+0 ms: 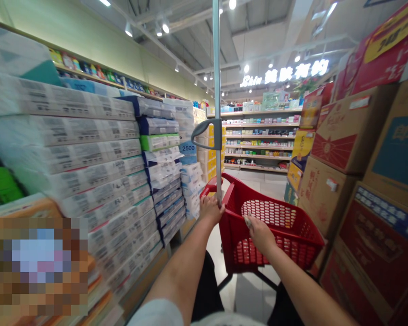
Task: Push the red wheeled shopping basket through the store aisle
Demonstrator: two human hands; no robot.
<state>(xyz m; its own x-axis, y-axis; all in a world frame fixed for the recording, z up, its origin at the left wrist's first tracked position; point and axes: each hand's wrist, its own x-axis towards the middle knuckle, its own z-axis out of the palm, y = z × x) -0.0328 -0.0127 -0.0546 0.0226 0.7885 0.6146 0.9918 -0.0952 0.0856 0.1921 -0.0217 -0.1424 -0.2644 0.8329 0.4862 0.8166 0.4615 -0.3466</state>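
A red plastic shopping cart [285, 226] with mesh sides stands in front of me in the aisle. My left hand [211, 210] is wrapped round the cart's near left edge, at the foot of an upright metal pole [216, 68]. A grey looped handle [207, 135] is fixed on the pole above that hand. On the near rim of the basket rests my right hand [259, 232], its fingers closed round a small pale item [247, 222] too blurred to name. No goods show inside the basket.
Tall stacks of wrapped paper packs [98, 149] line the left side. Cardboard cartons [340, 131] rise close on the right. Shelves of small goods [258, 136] cross the far end of the aisle, beyond the tiled floor [255, 175]. A blurred patch hides the lower left.
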